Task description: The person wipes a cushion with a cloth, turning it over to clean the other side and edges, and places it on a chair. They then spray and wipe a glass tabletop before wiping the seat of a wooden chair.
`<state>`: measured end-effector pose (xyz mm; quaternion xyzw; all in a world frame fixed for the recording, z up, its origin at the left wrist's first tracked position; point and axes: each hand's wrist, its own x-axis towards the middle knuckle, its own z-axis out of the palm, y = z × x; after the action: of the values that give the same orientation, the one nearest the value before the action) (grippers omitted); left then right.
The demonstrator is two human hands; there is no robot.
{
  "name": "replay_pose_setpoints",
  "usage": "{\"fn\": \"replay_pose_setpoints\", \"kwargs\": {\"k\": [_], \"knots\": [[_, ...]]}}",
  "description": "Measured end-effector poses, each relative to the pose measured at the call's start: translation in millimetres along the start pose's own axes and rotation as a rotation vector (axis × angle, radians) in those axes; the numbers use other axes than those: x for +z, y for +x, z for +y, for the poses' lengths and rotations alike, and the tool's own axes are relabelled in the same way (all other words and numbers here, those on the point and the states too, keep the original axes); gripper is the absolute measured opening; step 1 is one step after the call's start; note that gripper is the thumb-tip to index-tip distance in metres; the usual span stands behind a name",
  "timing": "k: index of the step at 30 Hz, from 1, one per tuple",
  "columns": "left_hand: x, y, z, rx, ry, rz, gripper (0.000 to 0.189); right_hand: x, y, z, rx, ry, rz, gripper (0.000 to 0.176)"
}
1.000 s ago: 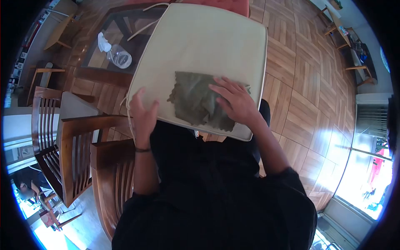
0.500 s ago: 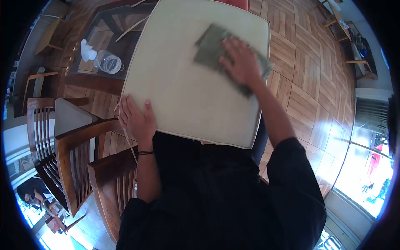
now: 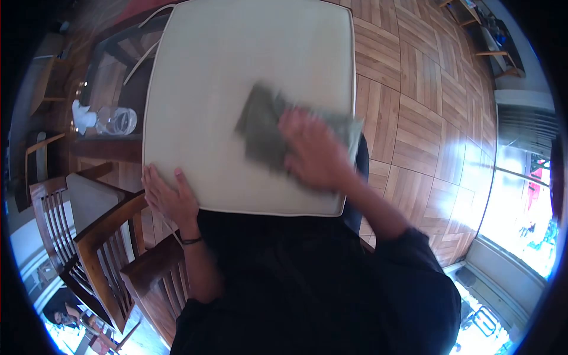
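A cream seat cushion [image 3: 207, 89] with piped edges lies across my lap, cloth ties hanging off its left side. My right hand [image 3: 313, 148], smeared by motion, presses a folded grey-green cloth [image 3: 263, 133] onto the cushion's lower right part. At the near left corner, my left hand [image 3: 170, 192] rests with fingers stretched along the edge and the thumb apart. Left of the cushion, a clear spray bottle [image 3: 115, 120] with a white trigger head lies on a glass-topped table [image 3: 109, 148].
Wooden slat-back chairs [image 3: 109, 248] stand close by my left arm. Parquet floor [image 3: 426, 118] stretches along the right, up to a bright glass doorway [image 3: 520, 219]. More wooden furniture sits at the far left and far right edges.
My right hand has moved the cloth toward me and to the left over the cushion. The camera view has shifted, while my left hand stays at the same corner.
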<state>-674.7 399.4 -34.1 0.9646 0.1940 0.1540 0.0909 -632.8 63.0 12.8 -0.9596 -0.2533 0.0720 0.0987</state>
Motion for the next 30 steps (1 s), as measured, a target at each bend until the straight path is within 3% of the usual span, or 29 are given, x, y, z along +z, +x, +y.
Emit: {"fn": "replay_pose_setpoints", "kwargs": {"k": [1, 2, 7, 10, 14, 16, 19, 22, 27, 30], "knots": [[-0.8, 0.1, 0.0, 0.001, -0.009, -0.006, 0.068, 2.9, -22.5, -20.1, -0.082, 0.054, -0.096, 0.071], [-1.7, 0.2, -0.2, 0.003, -0.016, -0.012, 0.068, 14.7, -48.2, -36.3, -0.137, 0.138, -0.066, 0.068], [-4.9, -1.2, -0.6, 0.004, -0.023, -0.049, 0.066, 9.9, -31.0, -18.6, -0.024, 0.208, -0.034, 0.069], [-5.2, -1.5, 1.2, -0.006, -0.011, -0.068, 0.065, 2.9, 35.6, 51.1, 0.153, 0.088, 0.211, 0.066], [-1.5, -2.4, -0.6, -0.001, 0.013, -0.062, 0.064, -0.9, 153.6, 189.6, 0.252, -0.071, 0.446, 0.070], [-0.1, -2.2, -1.8, 0.010, 0.003, -0.052, 0.063, -22.1, 202.4, 240.6, 0.363, 0.023, 0.273, 0.083], [0.7, -1.1, -1.5, 0.026, -0.016, -0.040, 0.063, -48.8, 211.0, 228.7, 0.386, 0.014, 0.118, 0.073], [0.5, -1.9, 0.5, 0.014, -0.020, -0.036, 0.063, 2.9, 193.2, 220.5, 0.267, -0.106, 0.518, 0.069], [2.4, -1.6, -1.7, 0.008, -0.034, -0.026, 0.065, 1.9, 67.2, 56.5, 0.010, -0.075, 0.265, 0.068], [1.0, -3.1, -0.3, -0.007, -0.059, -0.026, 0.066, 13.4, 2.4, -33.9, -0.220, 0.187, -0.013, 0.075]]}}
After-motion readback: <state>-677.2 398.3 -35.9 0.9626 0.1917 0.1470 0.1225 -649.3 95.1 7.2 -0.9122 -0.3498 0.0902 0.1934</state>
